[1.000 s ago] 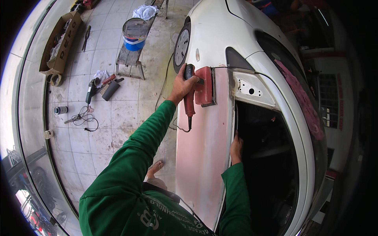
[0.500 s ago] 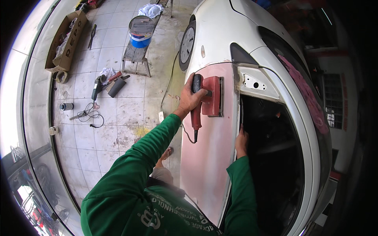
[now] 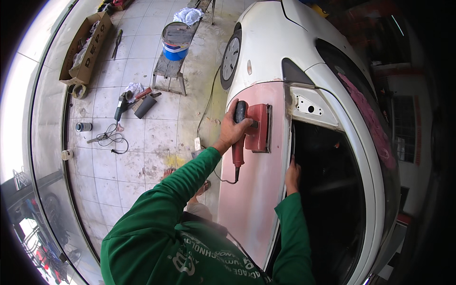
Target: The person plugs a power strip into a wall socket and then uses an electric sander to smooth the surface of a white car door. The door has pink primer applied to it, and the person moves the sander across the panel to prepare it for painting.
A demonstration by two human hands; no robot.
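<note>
My left hand (image 3: pixel 232 129) is wrapped round the black-topped grip of a red electric sander (image 3: pixel 258 127). The sander's pad lies against the upper front part of a car door panel (image 3: pixel 251 190) coated in pale pink filler or primer. A dark cord (image 3: pixel 227 180) comes out of the tool's handle end and loops down to the left. On the right, my right hand (image 3: pixel 293 176) grips the window-side edge of the door, its fingers partly hidden past the sill. The white car's mirror mount plate (image 3: pixel 308 105) is bare above that hand.
A wooden bench (image 3: pixel 167 69) bears a blue-and-white bucket (image 3: pixel 175 47) and a white cloth (image 3: pixel 188 15). A cardboard box (image 3: pixel 88 47) stands at far left. Loose tools (image 3: pixel 124 102), a small can (image 3: pixel 83 127) and cables lie on the tiled floor. The front wheel (image 3: pixel 231 59) is beyond the door.
The sander in my left hand sits slightly lower on the pink panel, nearer to me. The whole view has shifted a little. My right hand keeps its place on the door edge.
</note>
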